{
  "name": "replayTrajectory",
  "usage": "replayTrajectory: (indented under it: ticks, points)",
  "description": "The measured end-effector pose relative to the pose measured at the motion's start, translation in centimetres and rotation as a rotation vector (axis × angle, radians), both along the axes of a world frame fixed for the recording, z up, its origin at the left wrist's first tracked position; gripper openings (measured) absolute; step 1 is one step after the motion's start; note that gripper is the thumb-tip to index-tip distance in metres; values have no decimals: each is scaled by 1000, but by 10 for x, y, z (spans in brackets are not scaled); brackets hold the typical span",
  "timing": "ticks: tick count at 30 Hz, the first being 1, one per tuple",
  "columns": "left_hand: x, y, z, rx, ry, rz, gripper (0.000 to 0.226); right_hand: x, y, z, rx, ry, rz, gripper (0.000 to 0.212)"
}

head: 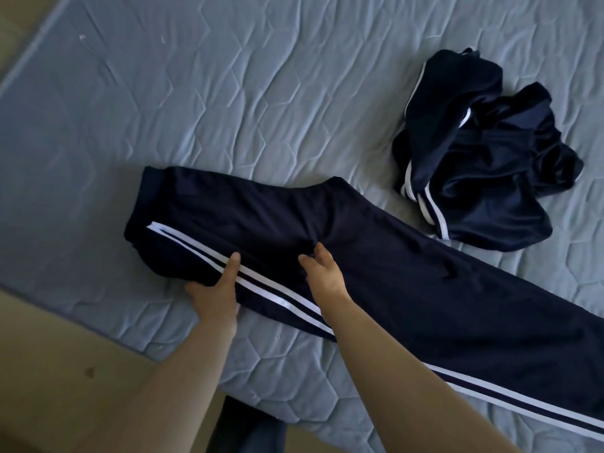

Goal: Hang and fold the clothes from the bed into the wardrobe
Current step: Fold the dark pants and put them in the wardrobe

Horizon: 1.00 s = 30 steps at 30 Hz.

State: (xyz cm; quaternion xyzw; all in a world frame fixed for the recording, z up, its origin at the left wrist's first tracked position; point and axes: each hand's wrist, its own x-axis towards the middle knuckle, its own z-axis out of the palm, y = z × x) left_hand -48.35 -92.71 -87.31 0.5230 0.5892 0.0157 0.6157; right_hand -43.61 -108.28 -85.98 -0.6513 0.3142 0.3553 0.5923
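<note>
Two hands are working on one pair of navy track pants (pixel 408 289), which is lying stretched out flat across the near side of the bed (pixel 228 93), waistband end to the left, legs running off toward the lower right corner of the view. Twin white stripes (pixel 274 294) are running down the near side seam. The left hand (pixel 214 291) is gripping the near edge of the pants close to the hip: its thumb (pixel 232 263) is lying on top against the stripes, and the fingers are tucked underneath the fabric. The right hand (pixel 323 273) is just beside it, fingers curled and pinching a small bunch of cloth in the middle of the pants, where the fabric is puckering up.

Farther back and to the right, well apart from the pants, a crumpled garment (pixel 483 178) in the same navy with white stripes is sitting in a loose heap on the bed. A grey-blue quilted cover, creased all over, is covering the mattress. Tan floor (pixel 65 371) is showing along the left and bottom edges, and a dark shape (pixel 251 429) is poking in below the bed edge; what it is cannot be told.
</note>
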Motion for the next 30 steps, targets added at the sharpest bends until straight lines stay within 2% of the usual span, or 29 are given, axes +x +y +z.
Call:
replayTrajectory:
  ticks: [2,6,12,15,17,18,20,22,25,28,30]
  points:
    - [5,-5,10,120,-60,-71,81,1,-1,0,76,45,-77,64]
    - [13,-20,36,307,-56,-235,63,4,-14,11,219,157,-351,56]
    - [25,-47,90,599,-205,-641,53,-12,-58,46,215,165,-413,51]
    - [23,-81,113,851,-279,-1004,45,-23,-92,66,200,131,-467,46]
    - [20,-106,122,942,-351,-1272,51,-30,-119,77,196,101,-508,47]
    - [19,-119,122,969,-402,-1409,55,-35,-136,81,195,91,-532,50]
    - [15,-142,116,904,-432,-1651,60,-45,-170,85,185,79,-579,57]
    - [6,-159,101,859,-353,-1858,68,-54,-207,82,159,82,-632,60]
    - [-8,-170,72,854,-63,-2155,68,-69,-249,71,120,159,-686,66]
    - [-23,-173,55,772,108,-2147,57,-80,-270,53,47,215,-615,61]
    - [-26,-172,47,778,103,-2127,50,-82,-270,42,-61,176,-522,75]
